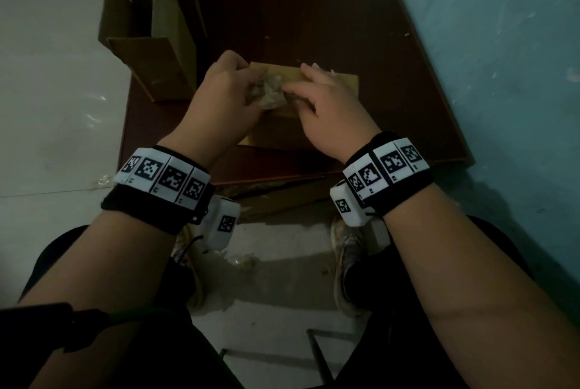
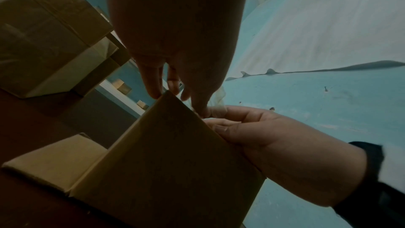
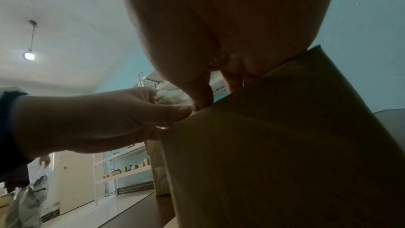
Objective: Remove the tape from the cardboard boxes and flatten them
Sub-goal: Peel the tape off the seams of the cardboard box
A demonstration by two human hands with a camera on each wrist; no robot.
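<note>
A small cardboard box (image 1: 342, 87) stands on the dark brown table (image 1: 345, 27), right under both hands. My left hand (image 1: 248, 87) grips a crumpled wad of clear tape (image 1: 271, 93) at the box's upper left edge. In the right wrist view the tape wad (image 3: 171, 96) bulges out of the left hand (image 3: 98, 119). My right hand (image 1: 301, 87) lies over the box top, thumb by the wad and fingers over the far edge, holding the box (image 3: 274, 145). In the left wrist view the right hand (image 2: 263, 136) clasps the box's (image 2: 175, 162) upper edge. Whether tape still sticks to the box is hidden.
A tall open cardboard box (image 1: 147, 43) stands at the table's left edge, with another behind it. A turquoise wall (image 1: 502, 43) runs close on the right. Tape scraps (image 1: 241, 260) lie on the pale floor by my shoes. Another person (image 3: 32, 188) stands near distant shelves.
</note>
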